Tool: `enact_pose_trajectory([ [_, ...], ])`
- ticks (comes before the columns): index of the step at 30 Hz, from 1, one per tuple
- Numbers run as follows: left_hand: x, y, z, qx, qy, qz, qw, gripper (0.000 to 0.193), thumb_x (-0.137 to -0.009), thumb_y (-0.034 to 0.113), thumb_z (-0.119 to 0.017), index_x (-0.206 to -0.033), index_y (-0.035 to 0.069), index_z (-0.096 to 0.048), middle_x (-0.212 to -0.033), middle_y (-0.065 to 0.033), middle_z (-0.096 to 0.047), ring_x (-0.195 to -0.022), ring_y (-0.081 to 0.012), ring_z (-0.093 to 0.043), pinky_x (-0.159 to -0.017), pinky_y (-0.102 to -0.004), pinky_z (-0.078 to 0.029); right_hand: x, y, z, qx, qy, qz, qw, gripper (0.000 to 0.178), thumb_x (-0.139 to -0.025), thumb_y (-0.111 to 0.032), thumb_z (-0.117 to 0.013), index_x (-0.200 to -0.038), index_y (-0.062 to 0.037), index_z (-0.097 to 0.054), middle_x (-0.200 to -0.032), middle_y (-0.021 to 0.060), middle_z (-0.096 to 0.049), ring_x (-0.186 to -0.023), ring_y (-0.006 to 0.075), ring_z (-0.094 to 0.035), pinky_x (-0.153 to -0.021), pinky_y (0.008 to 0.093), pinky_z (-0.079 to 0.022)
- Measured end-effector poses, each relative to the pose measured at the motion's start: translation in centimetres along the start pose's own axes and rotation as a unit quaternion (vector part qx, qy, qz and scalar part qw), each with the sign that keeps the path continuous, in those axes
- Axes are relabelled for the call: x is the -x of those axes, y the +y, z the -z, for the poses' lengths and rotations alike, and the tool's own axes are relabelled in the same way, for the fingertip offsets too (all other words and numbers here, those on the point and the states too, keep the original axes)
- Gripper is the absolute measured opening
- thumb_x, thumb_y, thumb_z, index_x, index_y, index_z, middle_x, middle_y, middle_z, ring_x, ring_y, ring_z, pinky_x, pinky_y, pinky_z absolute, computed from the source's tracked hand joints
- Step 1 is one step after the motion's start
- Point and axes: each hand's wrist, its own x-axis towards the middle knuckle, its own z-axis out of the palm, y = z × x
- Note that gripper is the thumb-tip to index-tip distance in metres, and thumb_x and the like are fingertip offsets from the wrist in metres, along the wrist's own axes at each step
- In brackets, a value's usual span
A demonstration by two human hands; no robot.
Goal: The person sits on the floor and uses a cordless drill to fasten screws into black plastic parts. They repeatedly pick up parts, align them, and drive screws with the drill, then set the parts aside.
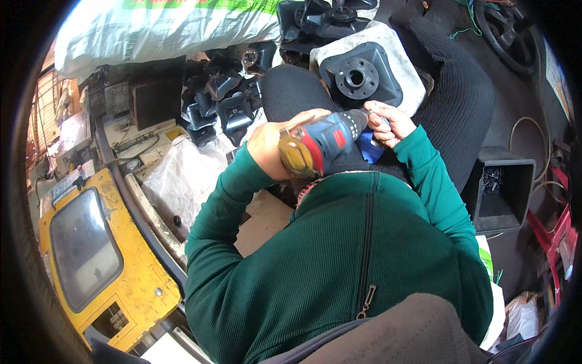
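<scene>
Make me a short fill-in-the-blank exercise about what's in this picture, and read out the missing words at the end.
1. The blue-and-red power drill is gripped near its rear by the bare ____ hand.
2. The dark, square part with a round, holed flange lies against ____ material.
3. At the picture's left, the worn panel around a greyish window is ____.
4. The ribbed, zip-fronted top is ____.

Missing words: left; white; yellow; green.
</scene>
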Motion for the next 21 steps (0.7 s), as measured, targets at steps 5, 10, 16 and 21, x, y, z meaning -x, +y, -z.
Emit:
enact_pose_trajectory([
  [5,0.3,0.2,0.2,0.037,0.115,-0.009,0.993,0.059,-0.066,0.019,-0.076,-0.117,0.004,-0.051,-0.111,-0.0121,-0.058,-0.097,-0.0280,-0.059,-0.085,-0.0371,-0.047,0.6,-0.3,0.0,0.017,0.069,0.076,0.995,0.038,-0.096,-0.030,-0.044,-0.123,-0.0041,-0.047,-0.061,-0.0065,-0.035,-0.044,0.0013,-0.024,-0.036,0.0161,-0.020],
  [10,0.4,-0.9,0.2,-0.010,0.124,0.071,0.990,0.057,-0.066,0.020,-0.077,-0.114,0.002,-0.052,-0.108,-0.0133,-0.059,-0.095,-0.0290,-0.059,-0.084,-0.0376,-0.046,-1.5,-1.7,1.6,0.229,0.296,0.246,0.894,0.038,-0.090,-0.038,-0.053,-0.107,-0.0050,-0.062,-0.060,-0.0089,-0.036,-0.047,0.0008,-0.029,-0.038,0.0178,-0.022],
  [16,-0.3,-2.4,0.3,0.003,0.093,0.080,0.992,0.056,-0.066,0.020,-0.076,-0.114,0.002,-0.052,-0.106,-0.0135,-0.059,-0.095,-0.0291,-0.059,-0.086,-0.0379,-0.045,-7.4,-1.5,2.7,0.319,0.320,0.309,0.837,0.028,-0.084,-0.035,-0.063,-0.081,-0.0070,-0.066,-0.063,-0.0076,-0.045,-0.060,0.0030,-0.039,-0.055,0.0197,-0.030],
  [21,-0.2,-3.7,-0.8,0.025,0.115,0.099,0.988,0.054,-0.067,0.019,-0.076,-0.113,0.002,-0.053,-0.106,-0.0135,-0.059,-0.097,-0.0288,-0.058,-0.086,-0.0368,-0.045,-7.0,-1.2,3.1,0.273,0.296,0.289,0.869,0.026,-0.086,-0.033,-0.062,-0.074,-0.0094,-0.059,-0.063,-0.0085,-0.046,-0.056,0.0023,-0.035,-0.050,0.0195,-0.027],
])
